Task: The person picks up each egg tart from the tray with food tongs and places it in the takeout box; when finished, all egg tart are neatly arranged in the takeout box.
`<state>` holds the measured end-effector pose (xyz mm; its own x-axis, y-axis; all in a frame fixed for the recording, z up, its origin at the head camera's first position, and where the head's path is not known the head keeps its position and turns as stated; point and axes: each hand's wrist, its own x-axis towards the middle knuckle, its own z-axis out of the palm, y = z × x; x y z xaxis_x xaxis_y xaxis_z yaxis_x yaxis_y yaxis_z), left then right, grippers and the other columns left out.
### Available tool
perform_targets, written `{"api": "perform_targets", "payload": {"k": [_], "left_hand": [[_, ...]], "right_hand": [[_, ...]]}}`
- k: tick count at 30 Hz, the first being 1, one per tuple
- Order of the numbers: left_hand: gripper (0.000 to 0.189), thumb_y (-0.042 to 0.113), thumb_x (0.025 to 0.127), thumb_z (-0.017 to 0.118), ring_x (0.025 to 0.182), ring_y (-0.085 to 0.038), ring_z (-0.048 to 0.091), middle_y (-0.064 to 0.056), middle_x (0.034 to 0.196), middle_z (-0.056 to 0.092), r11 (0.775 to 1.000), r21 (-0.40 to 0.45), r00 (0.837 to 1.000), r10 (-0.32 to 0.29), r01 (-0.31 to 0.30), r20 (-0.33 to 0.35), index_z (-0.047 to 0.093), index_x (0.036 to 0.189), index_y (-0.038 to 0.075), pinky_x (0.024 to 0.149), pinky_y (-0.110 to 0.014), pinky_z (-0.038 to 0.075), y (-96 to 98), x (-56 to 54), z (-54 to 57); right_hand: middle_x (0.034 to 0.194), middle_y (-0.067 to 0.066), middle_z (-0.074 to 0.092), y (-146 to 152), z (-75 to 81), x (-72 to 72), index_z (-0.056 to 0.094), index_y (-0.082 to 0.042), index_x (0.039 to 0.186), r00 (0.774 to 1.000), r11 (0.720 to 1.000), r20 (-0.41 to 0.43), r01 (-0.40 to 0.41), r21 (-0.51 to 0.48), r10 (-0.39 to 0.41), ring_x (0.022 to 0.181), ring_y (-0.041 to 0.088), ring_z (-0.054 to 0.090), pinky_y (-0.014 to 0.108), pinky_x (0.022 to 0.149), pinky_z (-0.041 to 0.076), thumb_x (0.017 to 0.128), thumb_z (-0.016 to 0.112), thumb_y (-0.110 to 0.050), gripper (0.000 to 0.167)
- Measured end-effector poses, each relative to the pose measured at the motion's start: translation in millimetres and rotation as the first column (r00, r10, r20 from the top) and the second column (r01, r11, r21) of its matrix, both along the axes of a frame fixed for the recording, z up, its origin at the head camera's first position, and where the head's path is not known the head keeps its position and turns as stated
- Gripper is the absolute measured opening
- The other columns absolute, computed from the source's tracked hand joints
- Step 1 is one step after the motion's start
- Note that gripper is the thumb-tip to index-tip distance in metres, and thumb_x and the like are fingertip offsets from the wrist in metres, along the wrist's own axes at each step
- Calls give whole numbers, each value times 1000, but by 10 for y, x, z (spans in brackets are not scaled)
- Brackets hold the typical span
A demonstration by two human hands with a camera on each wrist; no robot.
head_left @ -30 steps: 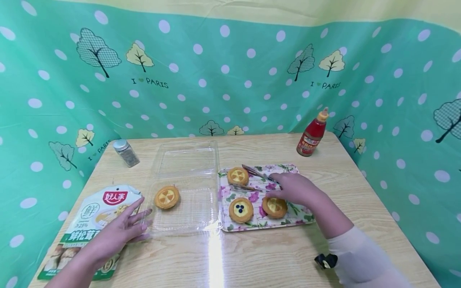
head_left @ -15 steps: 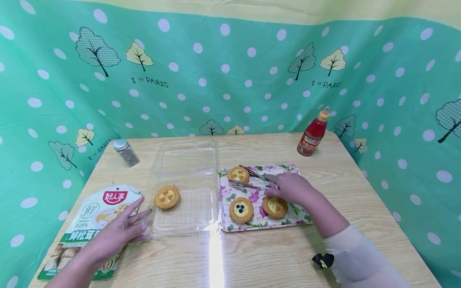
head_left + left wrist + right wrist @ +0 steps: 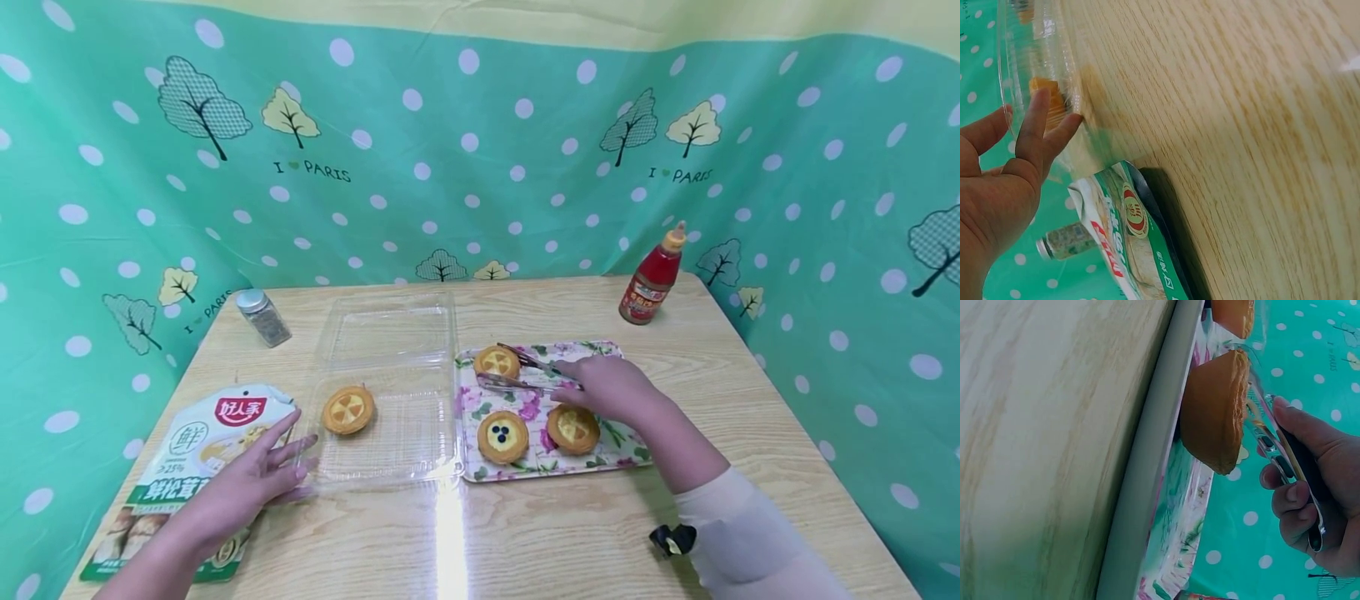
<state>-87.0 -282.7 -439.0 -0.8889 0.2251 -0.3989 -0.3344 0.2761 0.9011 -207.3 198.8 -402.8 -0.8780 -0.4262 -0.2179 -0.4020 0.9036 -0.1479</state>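
My right hand (image 3: 611,387) grips metal tongs (image 3: 1279,450), its fingers curled round the handle in the right wrist view. The tongs' two arms straddle a golden tart (image 3: 497,364) at the back left of a floral tray (image 3: 457,462). Nearer on that tray sit a tart with dark berries (image 3: 502,437) and another plain-topped tart (image 3: 573,429), close below the right hand. My left hand (image 3: 258,471) has its fingers spread and extended, fingertips at the left edge of a clear hinged plastic box (image 3: 405,479). One tart (image 3: 348,410) lies in that box, whose lid stands open behind.
A white and green food pouch (image 3: 161,467) lies under and beside the left forearm. A small spice jar (image 3: 263,318) stands at the back left, and a red sauce bottle (image 3: 651,279) at the back right. A polka-dot curtain (image 3: 465,167) encloses the table.
My right hand and the tongs have shifted slightly back and left, so the tongs' arms come further round the back left tart. My left hand stays still.
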Motion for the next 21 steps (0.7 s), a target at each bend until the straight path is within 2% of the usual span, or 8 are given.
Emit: {"api": "perform_targets", "payload": {"k": [12, 21], "left_hand": [[86, 16, 99, 57, 139, -46, 34, -27, 160, 12, 1000, 18, 1000, -5, 5, -8, -4, 159, 24, 95, -35, 57, 0, -2, 10], [84, 16, 100, 55, 139, -46, 34, -26, 161, 12, 1000, 14, 1000, -5, 5, 1, -4, 159, 25, 96, -35, 56, 6, -1, 21]], "right_hand": [[131, 12, 64, -6, 164, 29, 55, -15, 141, 992, 996, -112, -58, -71, 49, 118, 33, 62, 51, 101, 51, 92, 57, -59, 66], [133, 8, 63, -182, 325, 146, 54, -18, 142, 984, 988, -147, -119, -99, 104, 121, 30, 61, 50, 103, 50, 91, 56, -61, 66]]}}
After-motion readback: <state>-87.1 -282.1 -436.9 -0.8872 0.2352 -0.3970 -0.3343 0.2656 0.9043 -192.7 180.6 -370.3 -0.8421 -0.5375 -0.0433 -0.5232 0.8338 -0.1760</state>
